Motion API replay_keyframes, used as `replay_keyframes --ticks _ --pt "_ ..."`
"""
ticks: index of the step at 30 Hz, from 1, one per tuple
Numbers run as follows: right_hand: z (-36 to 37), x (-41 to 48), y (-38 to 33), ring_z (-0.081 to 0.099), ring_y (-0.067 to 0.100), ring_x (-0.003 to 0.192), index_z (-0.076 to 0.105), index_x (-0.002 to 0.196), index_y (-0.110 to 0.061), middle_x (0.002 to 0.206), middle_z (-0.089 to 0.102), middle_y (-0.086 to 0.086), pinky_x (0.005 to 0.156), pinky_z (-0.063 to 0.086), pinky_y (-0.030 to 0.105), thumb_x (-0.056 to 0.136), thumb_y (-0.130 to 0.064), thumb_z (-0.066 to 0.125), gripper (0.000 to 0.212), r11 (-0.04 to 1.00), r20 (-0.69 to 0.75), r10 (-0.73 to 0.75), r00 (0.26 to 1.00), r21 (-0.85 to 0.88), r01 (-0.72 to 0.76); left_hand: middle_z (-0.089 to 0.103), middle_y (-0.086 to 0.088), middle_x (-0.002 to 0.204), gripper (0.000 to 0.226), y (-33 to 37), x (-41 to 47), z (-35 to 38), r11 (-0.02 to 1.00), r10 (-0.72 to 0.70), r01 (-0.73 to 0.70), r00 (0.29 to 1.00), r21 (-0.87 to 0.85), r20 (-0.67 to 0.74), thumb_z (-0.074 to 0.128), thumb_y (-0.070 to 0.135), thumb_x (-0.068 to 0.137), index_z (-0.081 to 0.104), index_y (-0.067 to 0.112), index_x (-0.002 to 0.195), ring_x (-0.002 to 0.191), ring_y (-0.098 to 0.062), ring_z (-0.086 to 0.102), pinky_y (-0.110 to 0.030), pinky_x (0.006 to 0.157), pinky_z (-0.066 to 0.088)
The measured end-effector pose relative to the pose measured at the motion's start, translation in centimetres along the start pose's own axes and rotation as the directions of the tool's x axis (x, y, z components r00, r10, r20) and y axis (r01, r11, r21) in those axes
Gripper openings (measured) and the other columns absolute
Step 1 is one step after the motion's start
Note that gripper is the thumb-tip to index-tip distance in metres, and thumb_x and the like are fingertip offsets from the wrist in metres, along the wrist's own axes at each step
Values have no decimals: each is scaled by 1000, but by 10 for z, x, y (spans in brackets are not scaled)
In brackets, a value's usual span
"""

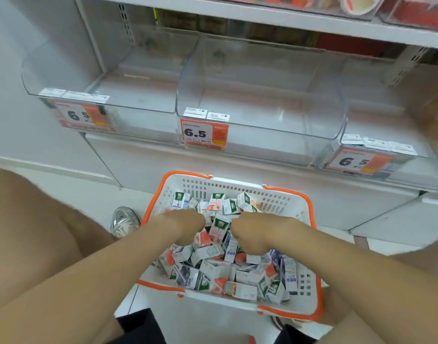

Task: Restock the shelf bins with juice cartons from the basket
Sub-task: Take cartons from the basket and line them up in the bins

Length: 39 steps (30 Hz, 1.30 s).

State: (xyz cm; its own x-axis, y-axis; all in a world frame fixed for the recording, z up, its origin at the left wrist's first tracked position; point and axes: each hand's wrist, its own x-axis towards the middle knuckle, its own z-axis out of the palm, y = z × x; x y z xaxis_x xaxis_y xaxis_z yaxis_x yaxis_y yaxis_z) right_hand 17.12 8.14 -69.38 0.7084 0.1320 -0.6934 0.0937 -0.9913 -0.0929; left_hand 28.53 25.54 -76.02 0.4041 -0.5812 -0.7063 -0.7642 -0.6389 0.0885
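Left of the basket's (275, 198) middle, our left hand (185, 225) digs in, fingers buried among the juice cartons (214, 268) heaped inside the basket; right of its middle, our right hand (253, 235) does likewise. We cannot tell either grip. Clear shelf bins (262, 100) stand above the basket

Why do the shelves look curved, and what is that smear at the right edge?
Head view: the wide lens bows the shelf and bins; the middle price tag is sharp, the left price tag blurred; the brown smear is too blurred to identify.
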Motion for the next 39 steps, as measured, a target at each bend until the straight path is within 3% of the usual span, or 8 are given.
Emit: replay_keyframes --ticks 6,11,17,21,26,30,33,39 --pt "46 41 -15 57 26 71 64 104 -4 87 61 7 57 48 36 104 -18 49 20 996 26 -85 996 42 84 53 -8 141 68 -8 27 43 998 -17 11 995 -59 -102 51 -13 88 46 17 148 126 -30 57 -44 99 54" --pt "68 58 -33 57 33 83 48 130 -3 98 57 11 65 50 38 101 -36 61 46 986 -112 -144 983 62 152 25 -16 161 81 -9 55 70 955 -77 63 996 -289 -39 59 1 93 18 14 162 149 -44 28 -56 117 38" --pt "94 72 -46 56 33 74 38 135 -6 97 59 16 53 43 37 91 -24 73 59 980 -166 -170 971 77 185 35 -21 142 49 -9 67 61 889 -125 73 988 -452 -86 65 33 97 42 8 132 129 -41 46 -50 108 44" --pt "76 75 -32 43 16 63 44 124 -6 78 42 1 46 31 32 81 -14 80 57 968 -105 -144 984 191 162 36 -18 147 57 -12 68 59 847 -172 51 968 -530 -181 67 29 98 46 6 146 139 -35 42 -41 113 40" --pt "34 56 7 56 16 92 62 132 -15 90 48 -11 77 49 30 85 -26 77 51 911 -174 -19 985 403 89 60 -12 137 39 -12 58 52 772 -255 65 943 -632 -215 68 18 97 57 11 134 127 -27 53 -34 100 48" --pt "-4 27 33 57 14 58 61 138 -20 65 55 -7 73 53 31 99 -16 57 39 816 -244 32 969 566 115 62 -5 113 38 -13 36 35 628 -328 91 932 -773 -157 76 11 84 52 18 112 86 -17 60 -26 65 46" --pt "-17 8 38 49 12 45 58 139 -26 58 53 -5 55 51 29 103 -9 41 43 810 -296 61 953 573 127 62 -7 102 25 -15 14 18 424 -347 77 934 -902 -83 78 9 81 58 16 94 81 -24 63 -35 69 57" --pt "-45 -23 31 46 20 51 61 128 -35 57 53 0 56 47 35 102 -10 36 44 829 -430 88 898 532 173 72 -20 102 42 -13 -38 -31 224 -185 -119 969 -967 -162 84 2 78 70 15 115 84 -33 75 -52 90 62"
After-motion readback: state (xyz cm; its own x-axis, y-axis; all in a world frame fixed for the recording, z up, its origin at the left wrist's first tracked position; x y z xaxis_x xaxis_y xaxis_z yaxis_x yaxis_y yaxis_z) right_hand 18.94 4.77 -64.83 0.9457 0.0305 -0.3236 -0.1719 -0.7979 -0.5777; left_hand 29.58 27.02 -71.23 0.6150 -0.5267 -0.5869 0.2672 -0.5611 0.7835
